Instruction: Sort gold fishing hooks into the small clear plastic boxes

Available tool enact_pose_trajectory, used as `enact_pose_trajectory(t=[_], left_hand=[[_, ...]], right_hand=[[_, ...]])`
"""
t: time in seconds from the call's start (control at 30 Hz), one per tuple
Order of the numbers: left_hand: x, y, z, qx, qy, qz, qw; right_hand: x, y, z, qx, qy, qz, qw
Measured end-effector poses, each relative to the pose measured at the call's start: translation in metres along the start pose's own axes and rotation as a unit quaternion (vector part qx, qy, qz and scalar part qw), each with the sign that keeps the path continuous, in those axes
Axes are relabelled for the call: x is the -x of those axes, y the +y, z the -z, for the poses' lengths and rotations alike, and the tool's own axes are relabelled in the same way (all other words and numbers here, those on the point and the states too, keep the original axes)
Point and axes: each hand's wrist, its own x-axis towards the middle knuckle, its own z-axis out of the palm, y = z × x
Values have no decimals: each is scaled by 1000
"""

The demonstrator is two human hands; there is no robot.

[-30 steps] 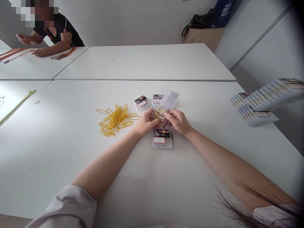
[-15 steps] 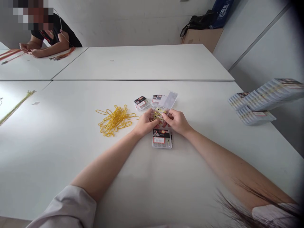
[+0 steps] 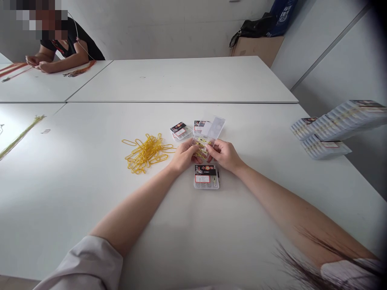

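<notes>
Both my hands meet at the table's middle over a small clear plastic box (image 3: 203, 143) with its lid (image 3: 215, 126) raised. My left hand (image 3: 184, 155) grips the box's left side, fingers curled. My right hand (image 3: 225, 155) pinches at yellow clips inside the box from the right. A shut labelled box (image 3: 206, 176) lies just below my hands. A loose pile of yellow paper clips (image 3: 146, 152) lies to the left of my left hand.
Two more small labelled boxes (image 3: 181, 130) sit behind the open one. Stacks of the same boxes (image 3: 332, 127) fan out at the table's right edge. A person (image 3: 59, 44) works at the far left table. A cardboard box and bags (image 3: 256, 38) stand at the back.
My hands and the open box stay almost still, with only small finger shifts. The person at the far left has drawn their hands together.
</notes>
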Motion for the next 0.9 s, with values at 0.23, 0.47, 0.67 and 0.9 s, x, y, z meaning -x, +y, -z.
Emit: enact_pose_trajectory(t=[0.23,0.47,0.67,0.9], left_hand=[[0,1,0,2,17,2,1000],[0,-1,2,20,15,-4,1000],[-1,-2,3,21,24,12,999],[-3,-3,4,24,23,8,999]], right_hand=[[0,0,0,3,3,-1,1000],[0,2,0,-5,2,-5,1000],[0,2,0,-13,-6,-4,1000],[-1,3,-1,-29,-4,-11,1000]])
